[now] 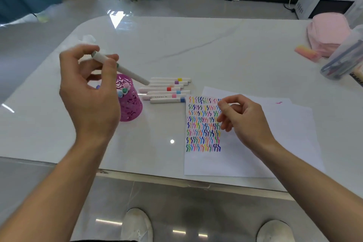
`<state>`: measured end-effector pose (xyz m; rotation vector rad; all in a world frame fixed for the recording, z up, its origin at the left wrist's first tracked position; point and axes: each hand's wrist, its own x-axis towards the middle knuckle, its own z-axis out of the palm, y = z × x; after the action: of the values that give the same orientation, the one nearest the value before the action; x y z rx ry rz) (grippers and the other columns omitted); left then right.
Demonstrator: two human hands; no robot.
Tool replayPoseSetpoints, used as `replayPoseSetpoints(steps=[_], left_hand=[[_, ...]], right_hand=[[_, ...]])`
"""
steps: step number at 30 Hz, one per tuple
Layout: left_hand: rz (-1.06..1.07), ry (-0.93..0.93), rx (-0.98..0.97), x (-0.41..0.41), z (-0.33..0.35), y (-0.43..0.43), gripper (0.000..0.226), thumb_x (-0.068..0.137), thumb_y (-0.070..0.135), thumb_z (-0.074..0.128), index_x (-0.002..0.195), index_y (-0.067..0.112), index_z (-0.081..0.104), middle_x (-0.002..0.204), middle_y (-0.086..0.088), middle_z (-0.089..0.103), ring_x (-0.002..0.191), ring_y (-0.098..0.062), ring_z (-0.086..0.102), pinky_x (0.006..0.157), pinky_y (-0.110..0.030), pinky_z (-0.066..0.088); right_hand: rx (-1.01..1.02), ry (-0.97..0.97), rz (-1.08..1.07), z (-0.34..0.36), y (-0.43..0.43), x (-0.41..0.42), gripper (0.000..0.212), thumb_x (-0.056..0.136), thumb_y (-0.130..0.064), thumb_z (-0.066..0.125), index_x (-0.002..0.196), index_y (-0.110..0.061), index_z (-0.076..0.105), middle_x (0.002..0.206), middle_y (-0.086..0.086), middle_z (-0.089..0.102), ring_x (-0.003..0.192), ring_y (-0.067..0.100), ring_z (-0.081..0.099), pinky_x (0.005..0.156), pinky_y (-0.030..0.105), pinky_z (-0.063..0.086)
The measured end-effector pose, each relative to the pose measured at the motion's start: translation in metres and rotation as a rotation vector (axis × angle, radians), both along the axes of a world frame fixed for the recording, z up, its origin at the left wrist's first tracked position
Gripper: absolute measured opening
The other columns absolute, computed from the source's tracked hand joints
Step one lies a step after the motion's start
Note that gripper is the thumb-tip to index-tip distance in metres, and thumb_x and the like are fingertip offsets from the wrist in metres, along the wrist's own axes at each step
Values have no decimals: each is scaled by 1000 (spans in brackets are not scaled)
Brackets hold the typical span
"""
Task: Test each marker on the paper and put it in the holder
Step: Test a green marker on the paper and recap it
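Fingers [78, 50] and thumb of the left hand [88, 96] pinch a white marker [125, 70] with a green band. It is held slanted in the air, above the pink holder [133, 106] (some markers already stand inside it). The right hand [245, 122] hovers over the paper [216, 163] with its rows of coloured strokes, its fingers loosely curled and holding nothing. A row of capped markers [153, 90] lies side by side on the white table [216, 45], between holder and paper.
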<state>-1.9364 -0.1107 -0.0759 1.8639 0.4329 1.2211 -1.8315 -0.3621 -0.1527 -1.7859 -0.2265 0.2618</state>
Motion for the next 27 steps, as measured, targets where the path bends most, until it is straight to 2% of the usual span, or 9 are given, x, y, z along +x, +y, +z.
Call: replayPoseSetpoints(steps=[3,7,9,11,13,17,19,23,27], left_hand=[[88,-8,45,-6,-1,12,15,99,28,61,112,27,53,111,2,73,103,-8,70,87,-31,55],[115,80,91,-10,-7,21,14,96,27,63,110,30,63,107,12,71,95,-11,68,87,-38,57],[119,167,118,-10,-13,23,15,94,24,63,109,25,66,102,13,69,92,-7,67,86,-27,56],[121,266,133,-10,-19,25,16,93,23,63,108,23,68,100,12,69,91,-6,66,79,-6,48],[125,361,131,-10,-23,26,17,92,23,63,107,25,69,100,8,71,90,-7,65,72,0,41],[128,473,173,-8,-27,24,22,91,22,62,112,27,69,105,5,70,90,-16,62,71,-14,43],[122,482,207,-7,-27,21,25,91,19,61,114,26,68,107,4,69,94,-19,62,78,-23,47],[104,442,343,-6,-27,10,32,90,12,62,121,19,65,115,-2,67,105,-20,57,93,-40,50],[10,374,550,-2,-32,-4,36,85,1,67,120,12,66,120,-7,67,113,-21,54,101,-46,48]], right_hand=[[-49,-13,14,-2,4,-3,6,100,-19,65,96,-16,69,68,5,75,52,15,63,49,23,50],[-108,-45,34,-3,6,-6,8,101,-15,63,97,-19,68,68,3,75,50,12,63,49,20,50],[-116,-49,33,-4,5,-5,9,101,-14,62,97,-20,68,67,3,74,50,11,63,49,19,50],[-123,-51,29,-4,4,-4,10,101,-13,62,97,-19,68,67,2,74,50,11,62,50,20,49],[-125,-51,27,-4,2,-3,9,101,-13,62,98,-19,68,67,2,74,50,11,62,50,20,49],[-119,-42,21,-4,1,-2,9,101,-13,62,99,-19,68,67,3,74,50,11,62,49,18,49],[-113,-37,17,-4,1,-2,9,101,-12,62,99,-18,68,67,4,73,50,11,62,49,18,48],[-119,-43,26,-2,1,-3,9,101,-12,61,99,-19,68,67,3,73,51,9,62,49,17,48],[-126,-46,24,-2,-1,-3,8,101,-13,62,100,-18,67,66,3,73,51,11,62,49,16,47]])
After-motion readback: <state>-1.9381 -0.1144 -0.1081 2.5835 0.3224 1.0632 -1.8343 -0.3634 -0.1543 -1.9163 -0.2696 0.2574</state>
